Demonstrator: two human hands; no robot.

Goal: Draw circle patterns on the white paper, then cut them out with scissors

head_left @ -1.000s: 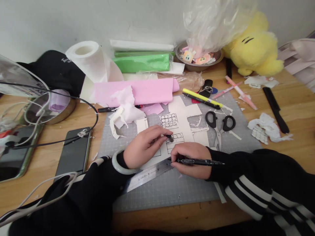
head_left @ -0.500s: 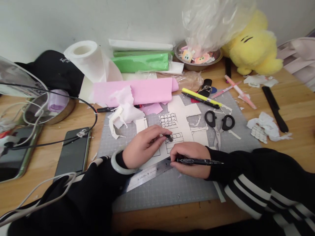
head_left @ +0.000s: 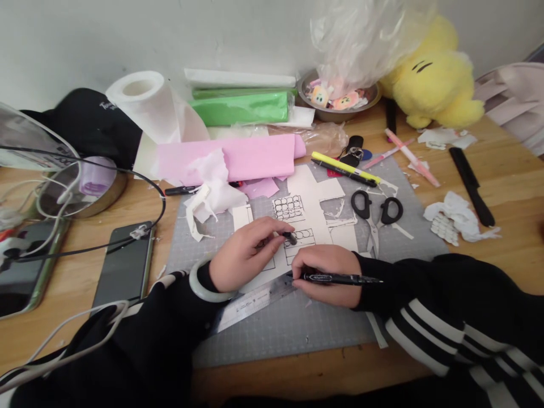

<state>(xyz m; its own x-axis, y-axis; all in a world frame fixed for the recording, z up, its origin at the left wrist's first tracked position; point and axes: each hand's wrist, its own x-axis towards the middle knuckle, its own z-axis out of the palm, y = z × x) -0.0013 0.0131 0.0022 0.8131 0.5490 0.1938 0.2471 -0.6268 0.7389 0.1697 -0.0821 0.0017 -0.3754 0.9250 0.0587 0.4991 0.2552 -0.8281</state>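
Observation:
My left hand (head_left: 246,252) is closed, pinching a small black pen cap (head_left: 290,238) between thumb and fingertips. It hovers over or rests on a white cut-out paper (head_left: 312,198) drawn with rows of circles and boxes in black line. In my right hand (head_left: 327,272) is a black pen (head_left: 335,278), lying almost level, its tip pointing left near the paper's lower edge. A clear ruler (head_left: 250,303) slants across the grey cutting mat (head_left: 297,334) below both hands. Black-handled scissors (head_left: 375,218) lie slightly open beyond my right wrist.
Pink paper (head_left: 255,158), green packets (head_left: 242,107) and a paper roll (head_left: 147,107) stand behind the mat. A yellow highlighter (head_left: 344,167), black comb (head_left: 471,187) and crumpled tissue (head_left: 454,218) lie right. Phones and cables lie left, including a dark phone (head_left: 123,263).
The whole view has shifted slightly, so everything sits a little further left. Both hands keep their grip and position over the paper.

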